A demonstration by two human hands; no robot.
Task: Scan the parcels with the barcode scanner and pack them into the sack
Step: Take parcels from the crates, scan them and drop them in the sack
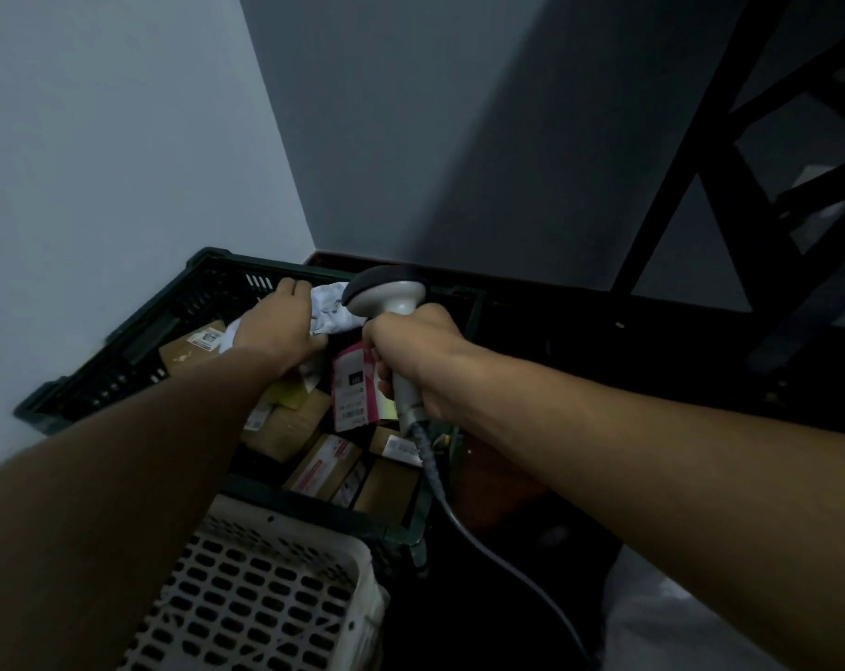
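Against the grey wall stands the crate (135,351) of parcels; my left hand (278,326) grasps a white parcel (331,307) to lift it, my right hand (413,353) clenches the scanner (386,295), ready to read labels.

A dark surface (580,326) (too dim to tell whether floor or low table) fills the middle and right of the frame, running back to the wall corner. On it, centre-left, sits a dark green slatted crate (120,360), pushed against the left wall. At lower centre a white perforated basket (265,588) sits just in front of the crate, touching its near rim. At the lower right corner lies something pale (653,617), too blurred to name.
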